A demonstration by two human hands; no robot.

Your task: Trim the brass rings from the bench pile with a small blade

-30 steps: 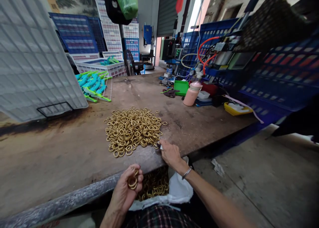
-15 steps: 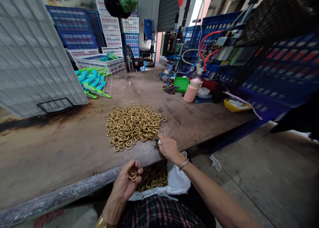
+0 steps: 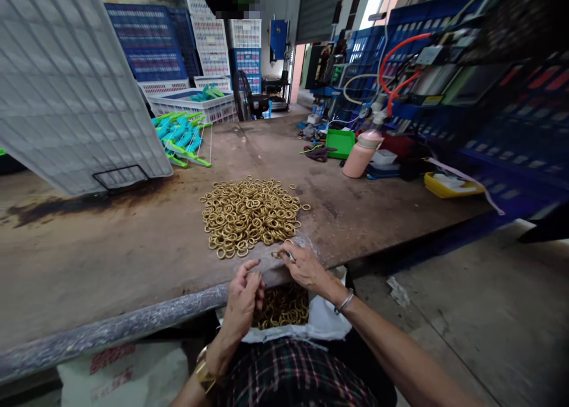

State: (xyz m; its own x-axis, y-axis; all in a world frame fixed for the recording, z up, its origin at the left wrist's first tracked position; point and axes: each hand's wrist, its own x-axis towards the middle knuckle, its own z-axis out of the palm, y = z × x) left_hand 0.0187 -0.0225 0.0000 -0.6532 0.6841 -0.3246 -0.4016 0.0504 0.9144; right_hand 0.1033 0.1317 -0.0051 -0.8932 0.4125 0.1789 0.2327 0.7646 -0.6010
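Note:
A heap of brass-coloured rings (image 3: pixel 251 211) lies on the worktable near its front edge. My right hand (image 3: pixel 306 271) is at the heap's near right side, thumb and fingers closed on at least one brass ring (image 3: pixel 276 254). A dark and white bit shows at its fingertips, too small to name. My left hand (image 3: pixel 243 297) hovers in front of the table edge, index finger stretched out and the others loosely bent. No ring shows in it, though its palm is mostly turned away. Below both hands, a white sack (image 3: pixel 326 318) in my lap holds more rings.
A white ribbed panel (image 3: pixel 89 87) stands at the left of the table (image 3: pixel 133 247), with turquoise and green pieces (image 3: pixel 184 137) behind it. To the right are a pink bottle (image 3: pixel 359 157), a green tray (image 3: pixel 340 143) and a yellow tray (image 3: pixel 448 186). Stacked crates (image 3: pixel 151 39) fill the back.
My left hand has moved up and right and turned over; the rings seen in its palm no longer show. My right hand has pulled back slightly with a ring. The view has shifted left.

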